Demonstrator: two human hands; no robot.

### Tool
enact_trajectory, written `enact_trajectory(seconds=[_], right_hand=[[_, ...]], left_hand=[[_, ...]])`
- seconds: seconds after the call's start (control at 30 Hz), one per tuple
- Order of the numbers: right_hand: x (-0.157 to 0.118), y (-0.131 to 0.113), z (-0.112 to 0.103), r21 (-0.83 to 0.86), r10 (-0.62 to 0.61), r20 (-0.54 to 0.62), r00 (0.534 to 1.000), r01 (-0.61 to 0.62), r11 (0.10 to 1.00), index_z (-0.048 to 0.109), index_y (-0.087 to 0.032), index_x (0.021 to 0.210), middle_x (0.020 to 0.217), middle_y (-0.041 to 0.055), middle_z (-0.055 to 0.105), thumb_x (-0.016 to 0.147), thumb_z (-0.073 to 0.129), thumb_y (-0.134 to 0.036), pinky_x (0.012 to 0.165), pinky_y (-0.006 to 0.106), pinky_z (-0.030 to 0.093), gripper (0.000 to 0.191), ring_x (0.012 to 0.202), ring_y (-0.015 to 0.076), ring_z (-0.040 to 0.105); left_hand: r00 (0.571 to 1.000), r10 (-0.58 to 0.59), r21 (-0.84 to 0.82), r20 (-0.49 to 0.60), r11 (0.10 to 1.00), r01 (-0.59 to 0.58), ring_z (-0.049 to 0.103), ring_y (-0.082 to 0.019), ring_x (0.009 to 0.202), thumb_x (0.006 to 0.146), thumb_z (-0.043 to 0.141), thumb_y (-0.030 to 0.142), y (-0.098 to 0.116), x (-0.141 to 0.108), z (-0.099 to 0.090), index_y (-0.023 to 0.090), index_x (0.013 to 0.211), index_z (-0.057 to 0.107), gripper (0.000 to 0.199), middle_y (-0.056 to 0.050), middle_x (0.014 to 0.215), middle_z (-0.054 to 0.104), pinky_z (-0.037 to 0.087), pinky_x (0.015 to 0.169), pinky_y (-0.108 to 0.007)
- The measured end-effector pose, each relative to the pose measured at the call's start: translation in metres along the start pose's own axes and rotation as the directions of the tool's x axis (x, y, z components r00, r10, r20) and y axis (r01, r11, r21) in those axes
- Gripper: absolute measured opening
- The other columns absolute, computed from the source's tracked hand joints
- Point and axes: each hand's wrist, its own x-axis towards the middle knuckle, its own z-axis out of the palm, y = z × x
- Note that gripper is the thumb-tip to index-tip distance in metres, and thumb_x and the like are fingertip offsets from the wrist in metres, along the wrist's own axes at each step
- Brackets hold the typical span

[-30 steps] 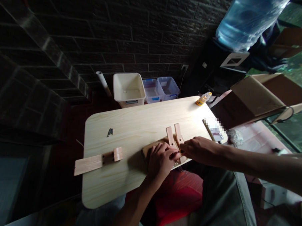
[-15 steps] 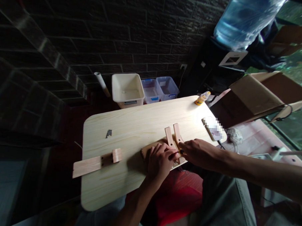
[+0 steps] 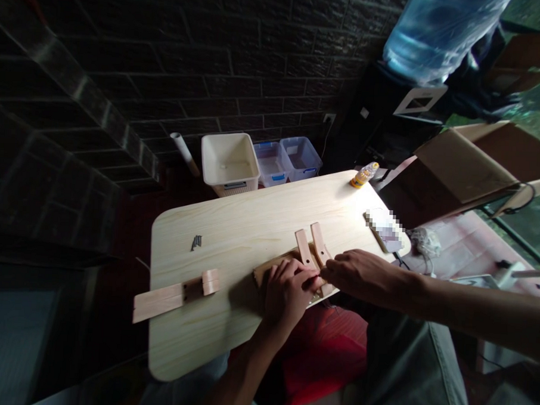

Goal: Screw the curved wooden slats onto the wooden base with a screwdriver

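Note:
My left hand (image 3: 292, 282) rests over a brown block or box (image 3: 263, 272), its thumb and fingers pinched together. What they hold is too small to make out. My right hand (image 3: 348, 271) is closed close beside the left fingertips. Its grip is around a small yellow-and-black tool, mostly hidden by the fingers now. Under and beyond both hands lie two flat wooden strips, a left strip (image 3: 303, 246) and a right strip (image 3: 318, 239), each with a dark hole. Their near ends are partly covered by my hands.
Several dark screws (image 3: 196, 242) lie on the pale table (image 3: 246, 225). Joined wooden pieces (image 3: 160, 302) overhang its left edge. A small bottle (image 3: 364, 175) and a phone (image 3: 384, 229) are at the right. Beyond stand a cream bin (image 3: 231, 159), clear bins (image 3: 301, 157) and a cardboard box (image 3: 473, 157).
The view has shifted slightly. My right hand has turned a little at the same spot, and the yellow-and-black tool is now more hidden. My left hand stays in place.

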Motion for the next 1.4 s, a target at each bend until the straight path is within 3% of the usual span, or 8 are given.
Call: enact_trajectory(seconds=[0.43,0.5,0.6,0.83,1.03,1.27,1.4], right_hand=[[0.000,0.001,0.001,-0.057,0.024,0.032,0.999,-0.022,0.998,0.070,-0.015,0.092,0.078,0.0037,0.073,0.102,0.056,-0.011,0.054,0.030,0.027,0.018,0.058,0.0123,0.060],[0.000,0.002,0.003,-0.065,-0.004,0.024,1.000,0.006,0.998,0.072,-0.014,0.103,0.087,0.0059,0.076,0.101,0.058,-0.011,0.056,0.030,0.032,0.014,0.065,0.0141,0.064],[-0.002,0.004,0.002,-0.084,-0.051,-0.004,0.999,0.050,0.995,0.068,-0.014,0.121,0.103,0.0109,0.075,0.103,0.054,-0.011,0.062,0.031,0.037,0.023,0.077,0.0173,0.067],[-0.002,0.008,-0.003,-0.033,-0.104,0.002,0.995,0.104,0.994,0.068,-0.014,0.097,0.084,0.0065,0.069,0.104,0.049,-0.007,0.062,0.031,0.033,0.022,0.069,0.0142,0.058],[0.004,0.014,-0.002,0.055,-0.041,0.057,0.998,0.038,0.998,0.064,-0.016,0.084,0.070,-0.0004,0.066,0.107,0.050,-0.017,0.056,0.028,0.028,0.027,0.058,0.0092,0.054],[0.009,0.002,0.000,-0.034,0.044,0.101,0.994,-0.041,0.999,0.069,-0.015,0.088,0.072,0.0025,0.070,0.099,0.053,-0.006,0.054,0.030,0.027,0.021,0.055,0.0109,0.055],[0.014,-0.009,-0.002,-0.120,0.069,0.122,0.990,-0.055,0.991,0.072,-0.012,0.096,0.081,0.0062,0.073,0.096,0.059,-0.005,0.056,0.028,0.038,0.015,0.062,0.0136,0.063]], left_hand=[[1.000,0.003,0.013,0.008,1.000,-0.003,0.067,-0.021,0.097,0.093,0.081,0.032,0.001,-0.001,-0.002,0.035,0.096,0.084,0.005,-0.001,0.094,0.076,0.041,0.089,-0.040],[1.000,0.006,0.017,0.011,1.000,-0.006,0.066,-0.021,0.097,0.093,0.081,0.032,0.001,-0.001,-0.002,0.035,0.095,0.083,0.005,0.000,0.093,0.076,0.040,0.089,-0.040],[1.000,0.014,0.018,0.014,1.000,-0.014,0.066,-0.022,0.097,0.093,0.080,0.031,0.001,-0.001,-0.003,0.035,0.095,0.083,0.005,-0.001,0.092,0.076,0.040,0.089,-0.041],[1.000,0.010,0.004,0.007,1.000,-0.010,0.065,-0.022,0.097,0.094,0.079,0.032,0.001,-0.001,-0.003,0.032,0.093,0.083,0.004,-0.003,0.094,0.076,0.040,0.087,-0.041],[1.000,0.007,0.000,0.009,1.000,-0.007,0.066,-0.021,0.097,0.092,0.081,0.033,-0.001,-0.001,-0.001,0.034,0.096,0.083,0.004,0.000,0.095,0.076,0.041,0.089,-0.040],[1.000,-0.006,0.004,0.024,1.000,0.006,0.066,-0.021,0.098,0.092,0.082,0.033,-0.001,-0.003,-0.002,0.033,0.096,0.083,0.004,0.001,0.096,0.076,0.039,0.090,-0.041],[0.999,-0.007,0.003,0.033,1.000,0.007,0.065,-0.021,0.099,0.092,0.081,0.033,0.000,-0.003,-0.003,0.033,0.096,0.083,0.004,0.001,0.096,0.075,0.039,0.091,-0.041]])
